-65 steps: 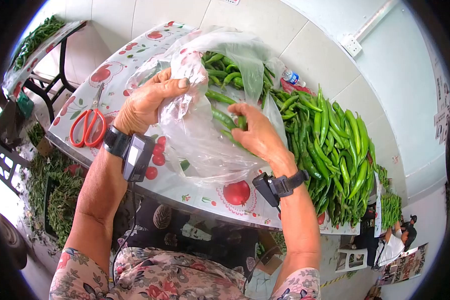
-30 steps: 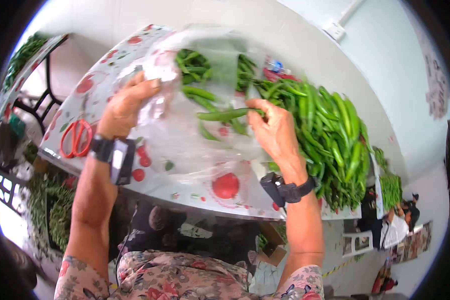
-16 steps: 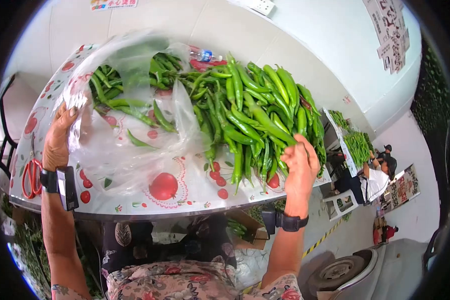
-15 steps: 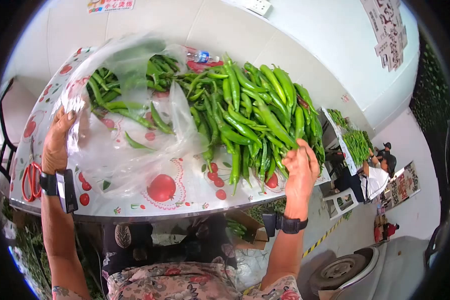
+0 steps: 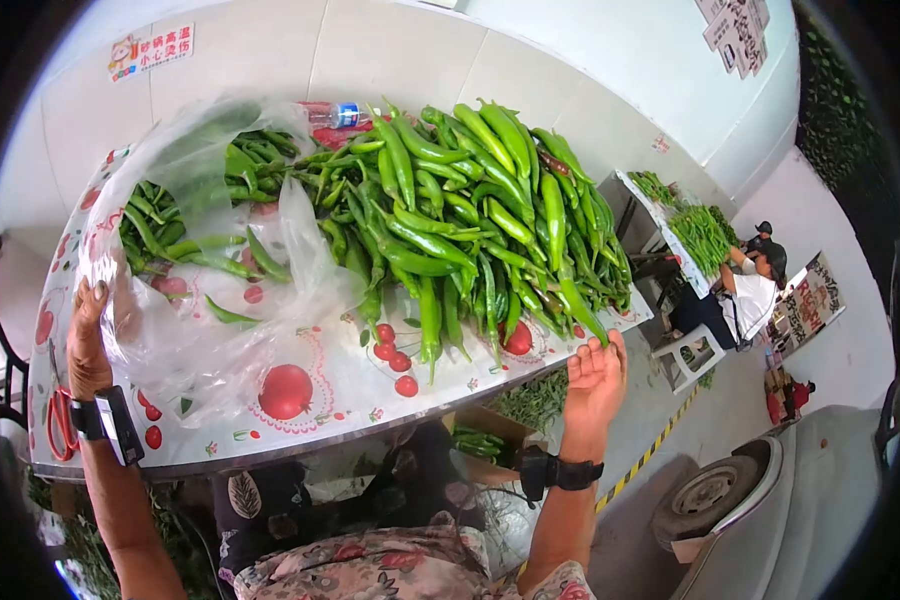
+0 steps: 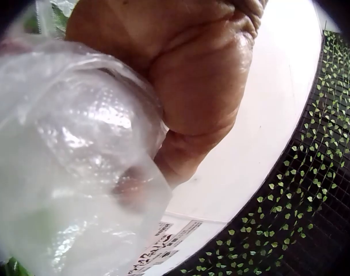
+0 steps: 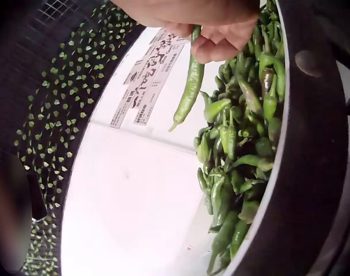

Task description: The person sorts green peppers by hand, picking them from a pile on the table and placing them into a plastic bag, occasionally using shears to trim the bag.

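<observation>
Head view: right hand (image 5: 595,382) pinches a pepper (image 5: 580,308), its long axis slanting away; bag (image 5: 240,345) lies well left, gripped by left hand (image 5: 89,345).

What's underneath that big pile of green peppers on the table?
The fruit-patterned tablecloth shows along the front edge of the pepper pile, which partly hides a printed red fruit. Whatever lies under the middle is covered, so I can't tell.
</observation>
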The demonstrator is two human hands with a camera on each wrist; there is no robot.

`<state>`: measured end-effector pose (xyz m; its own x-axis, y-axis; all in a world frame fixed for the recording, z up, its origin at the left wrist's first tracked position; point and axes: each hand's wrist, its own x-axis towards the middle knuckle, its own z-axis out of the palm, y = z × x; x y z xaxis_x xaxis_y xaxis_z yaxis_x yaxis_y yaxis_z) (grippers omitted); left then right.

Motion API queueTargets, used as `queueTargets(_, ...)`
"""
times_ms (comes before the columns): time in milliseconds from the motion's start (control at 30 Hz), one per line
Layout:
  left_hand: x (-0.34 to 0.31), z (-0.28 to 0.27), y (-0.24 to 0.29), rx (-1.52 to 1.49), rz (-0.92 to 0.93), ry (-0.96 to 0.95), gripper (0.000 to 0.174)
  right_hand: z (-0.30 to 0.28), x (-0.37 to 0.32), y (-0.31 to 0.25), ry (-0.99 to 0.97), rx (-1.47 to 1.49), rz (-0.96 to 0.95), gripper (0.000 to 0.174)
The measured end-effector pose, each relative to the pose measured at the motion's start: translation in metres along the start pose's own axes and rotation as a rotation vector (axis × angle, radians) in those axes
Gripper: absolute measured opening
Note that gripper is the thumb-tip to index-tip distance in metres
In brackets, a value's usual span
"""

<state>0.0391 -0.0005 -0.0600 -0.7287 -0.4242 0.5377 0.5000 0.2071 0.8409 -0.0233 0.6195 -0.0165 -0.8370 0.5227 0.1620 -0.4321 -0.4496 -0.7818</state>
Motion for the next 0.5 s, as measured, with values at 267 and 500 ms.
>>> queueTargets(267, -0.003, 0.009, 0.014, -0.047, -0.048, -0.005, 0.053, 0.052, 0.036, -0.025, -0.103, -0.017, -0.184, 0.045)
queueTargets(500, 0.000, 0.048, 0.049, -0.202, -0.178, -0.052, 0.056, 0.142, 0.109, -0.009, -0.264, -0.424, -0.326, 0.052)
